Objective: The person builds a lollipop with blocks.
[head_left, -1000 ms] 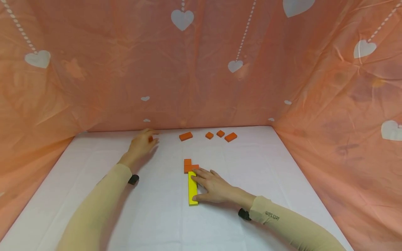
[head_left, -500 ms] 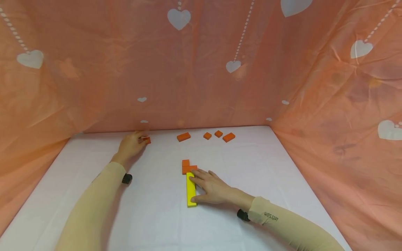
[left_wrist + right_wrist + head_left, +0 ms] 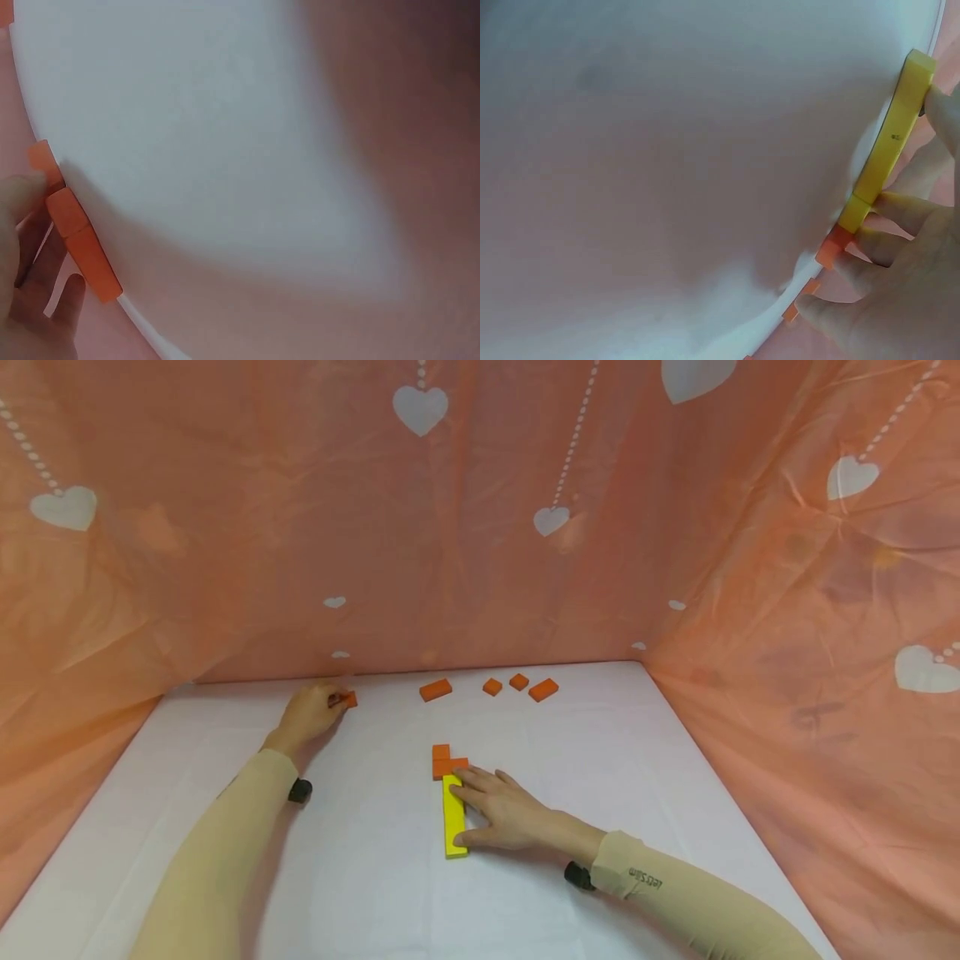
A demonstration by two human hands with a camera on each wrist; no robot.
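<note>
My left hand [image 3: 306, 714] is at the back left of the white table and pinches a small orange block [image 3: 350, 699] between thumb and fingers. In the left wrist view, several orange blocks [image 3: 91, 262] lie in a row against the fingers. Near the middle, a long yellow block [image 3: 453, 822] touches a small group of orange blocks [image 3: 441, 764]. My right hand [image 3: 506, 814] rests spread beside them, its thumb and fingertips touching the yellow block and the orange one above it. A seam crosses the yellow block [image 3: 892, 139] in the right wrist view.
Along the back edge lie a longer orange block [image 3: 436, 690], two small orange blocks [image 3: 492, 687] and another longer orange block [image 3: 543, 690]. Peach cloth [image 3: 480, 527] with hearts walls the white table [image 3: 375, 877] at the back and sides.
My left hand has drawn left and slightly nearer, and the orange block at its fingertips now shows more clearly. The right hand stays at the yellow block. The head view has shifted slightly.
</note>
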